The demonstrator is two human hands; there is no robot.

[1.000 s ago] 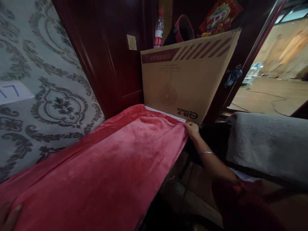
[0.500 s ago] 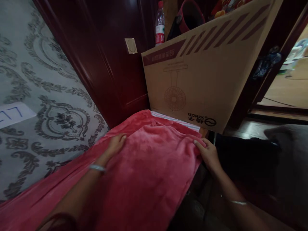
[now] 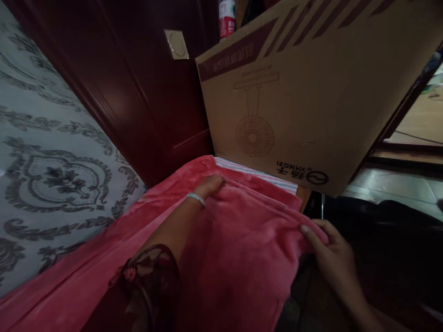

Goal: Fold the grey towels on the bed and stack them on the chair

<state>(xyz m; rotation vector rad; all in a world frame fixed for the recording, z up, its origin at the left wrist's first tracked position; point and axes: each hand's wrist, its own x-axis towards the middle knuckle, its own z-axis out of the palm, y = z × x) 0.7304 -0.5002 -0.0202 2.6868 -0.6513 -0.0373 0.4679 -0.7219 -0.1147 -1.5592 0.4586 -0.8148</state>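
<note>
A red plush blanket (image 3: 242, 240) spreads over the surface in front of me, its far part folded into a long edge. My left hand (image 3: 212, 185), with a bracelet at the wrist, is closed on that folded edge near its middle. At the right corner of the fold, my right hand (image 3: 330, 242) pinches the blanket between thumb and fingers. Past the fold lies another layer of red plush, and beyond it shows a strip of striped cloth (image 3: 256, 173).
A large cardboard box (image 3: 304, 101) stands behind the blanket, against a dark red door panel (image 3: 159, 92). A bottle (image 3: 227, 20) is behind the box's top edge. Patterned wallpaper (image 3: 65, 180) covers the left side. Dark fabric (image 3: 387, 230) lies at the right.
My left hand has moved right and forward and now grips the folded edge. My right hand, still pinching the blanket's corner, has shifted right and nearer. The view has tilted down.
</note>
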